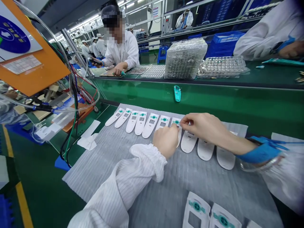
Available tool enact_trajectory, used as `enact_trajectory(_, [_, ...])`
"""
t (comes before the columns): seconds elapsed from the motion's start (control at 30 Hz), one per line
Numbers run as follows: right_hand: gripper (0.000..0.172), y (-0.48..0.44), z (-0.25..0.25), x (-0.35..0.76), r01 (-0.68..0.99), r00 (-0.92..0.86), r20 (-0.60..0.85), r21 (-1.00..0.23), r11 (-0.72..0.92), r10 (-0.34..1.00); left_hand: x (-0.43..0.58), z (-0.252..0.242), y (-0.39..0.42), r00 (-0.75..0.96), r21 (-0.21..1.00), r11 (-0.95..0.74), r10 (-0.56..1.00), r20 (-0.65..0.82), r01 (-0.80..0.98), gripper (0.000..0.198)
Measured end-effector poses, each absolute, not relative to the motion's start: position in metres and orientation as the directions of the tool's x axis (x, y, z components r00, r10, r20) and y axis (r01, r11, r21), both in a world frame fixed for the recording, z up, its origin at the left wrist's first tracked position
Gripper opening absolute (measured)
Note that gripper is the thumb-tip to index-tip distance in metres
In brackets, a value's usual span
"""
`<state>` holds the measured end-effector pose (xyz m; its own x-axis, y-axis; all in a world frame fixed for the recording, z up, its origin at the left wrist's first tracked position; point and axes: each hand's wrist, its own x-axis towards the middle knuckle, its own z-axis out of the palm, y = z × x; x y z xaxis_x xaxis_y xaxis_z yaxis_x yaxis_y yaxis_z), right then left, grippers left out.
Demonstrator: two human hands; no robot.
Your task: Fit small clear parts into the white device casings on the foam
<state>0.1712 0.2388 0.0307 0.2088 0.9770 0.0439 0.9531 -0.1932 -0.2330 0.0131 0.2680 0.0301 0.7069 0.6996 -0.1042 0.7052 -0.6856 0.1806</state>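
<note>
A row of white elongated plastic casings [150, 126] lies on a grey foam sheet [142, 164], each with a rounded lower end. Those on the left and middle show a square window and a teal part at the top. My left hand [166, 141] is closed over one casing [176, 121], its fingertips largely hidden. From the right, my right hand [206, 126] reaches to the same casing's top edge, thumb and fingers pinched beside the teal part; what they pinch, if anything, is too small to make out. My right forearm covers the tops of casings to the right.
More white casings [197, 210] lie at the near edge. A teal part [177, 93] rests on the green ledge beyond. Stacked clear trays [185, 60] stand on the line behind. Cables [76, 110] hang at left. A co-worker [123, 50] works opposite; another's sleeve [266, 31] is at right.
</note>
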Motion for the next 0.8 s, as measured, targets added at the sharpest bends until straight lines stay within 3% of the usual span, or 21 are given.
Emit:
enact_trajectory(0.23, [0.018, 0.273, 0.028, 0.184, 0.914, 0.332, -0.078, -0.222, -0.341, 0.94, 0.011, 0.027, 0.26, 0.749, 0.131, -0.742, 0.626, -0.216, 0.658, 0.035])
enact_trajectory(0.8, [0.012, 0.287, 0.031, 0.176, 0.934, 0.323, -0.131, -0.117, -0.338, 0.937, 0.013, 0.025, 0.263, 0.78, 0.128, -0.781, 0.567, -0.265, 0.612, 0.05])
